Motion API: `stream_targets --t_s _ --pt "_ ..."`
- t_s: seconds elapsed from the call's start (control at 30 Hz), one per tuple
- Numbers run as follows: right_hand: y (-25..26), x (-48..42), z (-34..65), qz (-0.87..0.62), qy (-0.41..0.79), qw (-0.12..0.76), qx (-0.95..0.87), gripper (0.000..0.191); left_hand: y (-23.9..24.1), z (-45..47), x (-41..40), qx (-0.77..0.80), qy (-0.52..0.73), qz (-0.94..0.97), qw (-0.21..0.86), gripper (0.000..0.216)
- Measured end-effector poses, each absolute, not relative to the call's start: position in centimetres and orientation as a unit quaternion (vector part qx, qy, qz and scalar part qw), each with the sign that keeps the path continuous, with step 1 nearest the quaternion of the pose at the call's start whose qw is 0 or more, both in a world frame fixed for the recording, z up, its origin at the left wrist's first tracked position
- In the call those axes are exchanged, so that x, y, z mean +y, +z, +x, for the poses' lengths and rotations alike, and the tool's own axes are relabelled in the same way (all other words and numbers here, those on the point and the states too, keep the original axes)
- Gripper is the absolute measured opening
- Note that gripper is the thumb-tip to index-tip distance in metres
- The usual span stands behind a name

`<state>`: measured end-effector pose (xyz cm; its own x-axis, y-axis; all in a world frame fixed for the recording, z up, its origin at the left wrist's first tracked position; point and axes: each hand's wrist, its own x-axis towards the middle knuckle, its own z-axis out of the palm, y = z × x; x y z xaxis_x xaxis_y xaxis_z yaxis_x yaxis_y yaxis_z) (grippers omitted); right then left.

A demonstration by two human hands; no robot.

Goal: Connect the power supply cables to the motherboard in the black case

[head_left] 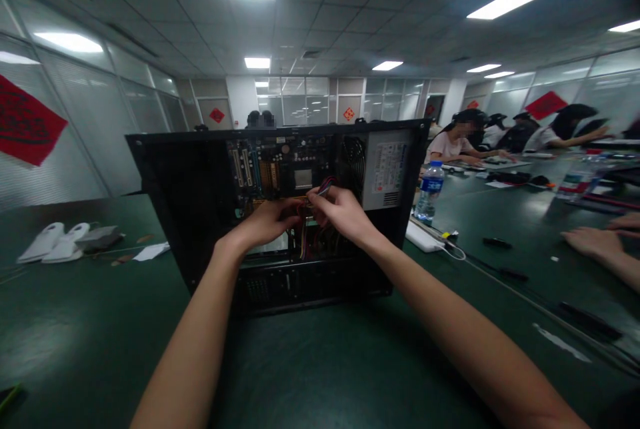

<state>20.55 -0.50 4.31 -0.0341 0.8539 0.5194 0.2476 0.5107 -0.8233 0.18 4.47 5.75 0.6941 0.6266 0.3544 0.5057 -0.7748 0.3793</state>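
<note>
Head view puts one black computer case (210, 279) at the dial's centre, standing on the green table (280, 362), its open side facing us. Its frame is matte and dark; inside, at twelve o'clock, we see one motherboard (283, 172) with two pale slots (243, 168) toward eleven. At two o'clock sit one round fan (354, 157) and one silvery power supply (385, 172) bearing a printed label.

Our two hands meet near the middle of the case. With our right hand (341, 210), thumb and fingertips pinch one bundle of coloured wires (327, 185). Our left hand (277, 219) has its fingers bent in toward red wires just beside it; whether they pinch them we cannot tell. More thin coloured strands (303, 242) hang below, at six.

Toward three o'clock, outside the case, we count two bottles: one blue-capped (433, 192) nearby, one red-capped (575, 177) farther off. Toward nine lie two white objects (63, 242) and one grey block (100, 238).
</note>
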Motion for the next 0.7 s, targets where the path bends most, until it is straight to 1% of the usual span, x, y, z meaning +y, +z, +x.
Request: stream_targets --t_s 0.07,0.1,0.2,0.23,0.27,0.37,0.47,0.5,0.57,0.63,0.7 --pt "3.9 0.1 20.5 -0.387 0.288 0.587 -0.651 0.040 6.0 0.0 4.3 0.318 0.254 0.902 0.145 0.043" --pt "3.7 0.3 20.4 -0.378 0.293 0.592 -0.649 0.043 6.3 -0.1 4.0 0.322 0.263 0.897 0.150 0.045" --pt "3.6 0.6 20.1 -0.364 0.293 0.591 -0.658 0.048 7.0 0.0 2.8 0.312 0.274 0.899 0.137 0.064" --pt "3.6 0.5 20.0 -0.366 0.289 0.590 -0.660 0.049 7.2 0.2 2.4 0.307 0.272 0.904 0.119 0.066" --pt "3.6 0.5 20.0 -0.368 0.286 0.590 -0.660 0.050 7.2 0.4 2.2 0.308 0.268 0.908 0.096 0.065" --pt "3.7 0.4 19.9 -0.370 0.295 0.585 -0.659 0.052 7.2 0.9 2.2 0.349 0.260 0.900 0.022 0.050" --pt "3.7 0.4 20.1 -0.367 0.333 0.591 -0.637 0.050 7.1 0.5 3.0 0.411 0.300 0.861 -0.020 0.043" --pt "3.8 0.4 20.1 -0.364 0.355 0.593 -0.624 0.049 7.0 0.1 3.4 0.420 0.322 0.848 -0.017 0.042" --pt "4.0 0.3 20.2 -0.337 0.414 0.604 -0.592 0.044 6.9 -0.5 4.0 0.413 0.345 0.842 0.022 0.043" --pt "4.4 0.1 20.2 -0.279 0.475 0.633 -0.543 0.038 6.8 -0.8 4.2 0.382 0.310 0.865 0.093 0.041" --pt "5.1 -0.4 20.1 -0.223 0.505 0.677 -0.486 0.033 6.6 -0.4 4.0 0.343 0.233 0.897 0.155 0.037"
